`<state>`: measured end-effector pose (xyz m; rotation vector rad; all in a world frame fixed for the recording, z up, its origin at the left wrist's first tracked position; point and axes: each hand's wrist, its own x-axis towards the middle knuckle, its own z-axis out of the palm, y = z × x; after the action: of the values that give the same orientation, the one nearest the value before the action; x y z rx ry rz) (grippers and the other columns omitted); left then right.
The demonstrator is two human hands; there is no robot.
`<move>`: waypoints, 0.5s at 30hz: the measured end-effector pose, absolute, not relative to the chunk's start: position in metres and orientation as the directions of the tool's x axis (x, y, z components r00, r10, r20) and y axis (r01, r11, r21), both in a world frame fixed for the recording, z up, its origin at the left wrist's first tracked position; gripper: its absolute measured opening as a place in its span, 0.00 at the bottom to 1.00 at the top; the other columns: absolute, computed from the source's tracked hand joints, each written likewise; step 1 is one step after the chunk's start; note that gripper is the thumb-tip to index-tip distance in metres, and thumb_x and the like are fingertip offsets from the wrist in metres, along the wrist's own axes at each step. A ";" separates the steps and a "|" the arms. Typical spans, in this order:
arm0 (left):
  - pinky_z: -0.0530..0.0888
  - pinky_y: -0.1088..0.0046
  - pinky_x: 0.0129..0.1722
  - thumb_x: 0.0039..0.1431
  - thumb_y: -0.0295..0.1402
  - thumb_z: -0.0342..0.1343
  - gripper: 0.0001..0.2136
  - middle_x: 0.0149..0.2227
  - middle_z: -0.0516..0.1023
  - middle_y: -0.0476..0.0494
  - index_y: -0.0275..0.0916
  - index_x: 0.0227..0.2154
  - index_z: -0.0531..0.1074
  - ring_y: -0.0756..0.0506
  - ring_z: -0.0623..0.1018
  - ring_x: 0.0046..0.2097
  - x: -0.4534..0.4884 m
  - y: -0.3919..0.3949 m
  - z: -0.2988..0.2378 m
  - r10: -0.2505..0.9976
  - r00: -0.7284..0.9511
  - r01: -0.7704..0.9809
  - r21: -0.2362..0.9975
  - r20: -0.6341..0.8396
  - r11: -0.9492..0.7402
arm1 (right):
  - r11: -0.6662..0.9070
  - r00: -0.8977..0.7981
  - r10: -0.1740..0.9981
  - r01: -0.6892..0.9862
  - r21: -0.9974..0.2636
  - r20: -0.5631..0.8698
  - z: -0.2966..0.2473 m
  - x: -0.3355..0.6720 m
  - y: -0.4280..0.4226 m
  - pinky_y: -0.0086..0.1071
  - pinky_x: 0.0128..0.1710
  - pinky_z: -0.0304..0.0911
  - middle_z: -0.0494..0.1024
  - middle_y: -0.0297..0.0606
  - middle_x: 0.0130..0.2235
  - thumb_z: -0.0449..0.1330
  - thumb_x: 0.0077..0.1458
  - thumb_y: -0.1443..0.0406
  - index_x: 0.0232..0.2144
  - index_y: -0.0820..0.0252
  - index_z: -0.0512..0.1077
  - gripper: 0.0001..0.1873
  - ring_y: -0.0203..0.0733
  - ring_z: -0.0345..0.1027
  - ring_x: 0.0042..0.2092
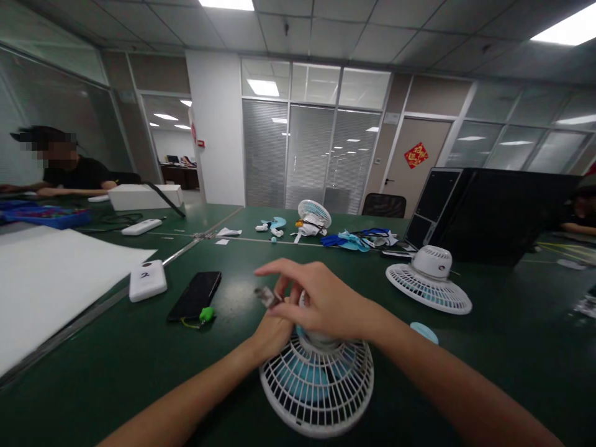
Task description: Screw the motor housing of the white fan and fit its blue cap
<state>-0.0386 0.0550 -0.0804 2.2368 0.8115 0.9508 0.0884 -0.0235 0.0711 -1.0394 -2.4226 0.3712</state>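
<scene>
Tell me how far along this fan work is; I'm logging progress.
Looks done: the fan has its white grille fitted over blue blades. In hand: the right hand and left hand work a small metal piece at its back. Left: cannot tell.

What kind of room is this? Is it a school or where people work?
It looks like an office meeting room used as a workshop. There are glass partition walls with blinds, ceiling panel lights, and a big green table. Small white fans lie on it, and the person's hands work on one.
</scene>
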 end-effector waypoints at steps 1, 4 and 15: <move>0.77 0.61 0.45 0.69 0.38 0.53 0.11 0.48 0.77 0.41 0.37 0.47 0.73 0.44 0.78 0.44 -0.038 0.054 -0.080 0.715 0.559 0.297 0.703 0.421 -0.646 | 0.577 -0.541 0.812 0.686 -0.442 0.220 0.076 0.083 0.000 0.30 0.41 0.68 0.79 0.35 0.42 0.68 0.55 0.65 0.55 0.57 0.69 0.26 0.35 0.73 0.38; 0.76 0.64 0.41 0.74 0.38 0.39 0.19 0.35 0.78 0.45 0.36 0.38 0.74 0.44 0.78 0.37 -0.038 0.052 -0.077 0.721 0.554 0.272 0.728 0.416 -0.629 | 0.414 -0.414 0.904 0.789 -0.454 0.106 0.080 0.087 0.059 0.37 0.47 0.67 0.78 0.39 0.40 0.67 0.56 0.65 0.47 0.65 0.74 0.16 0.40 0.73 0.42; 0.55 0.55 0.67 0.70 0.52 0.34 0.30 0.70 0.57 0.36 0.41 0.66 0.54 0.36 0.61 0.68 -0.045 0.054 -0.079 0.655 0.537 0.086 0.738 0.531 -0.669 | -0.042 -0.179 0.933 0.807 -0.589 -0.312 0.003 0.177 0.096 0.43 0.46 0.72 0.75 0.41 0.50 0.60 0.63 0.58 0.50 0.63 0.71 0.18 0.47 0.72 0.47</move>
<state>-0.0451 0.0535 -0.0793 2.1109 0.5970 1.1031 0.1774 0.0965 0.0027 -1.8848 -2.0381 1.0245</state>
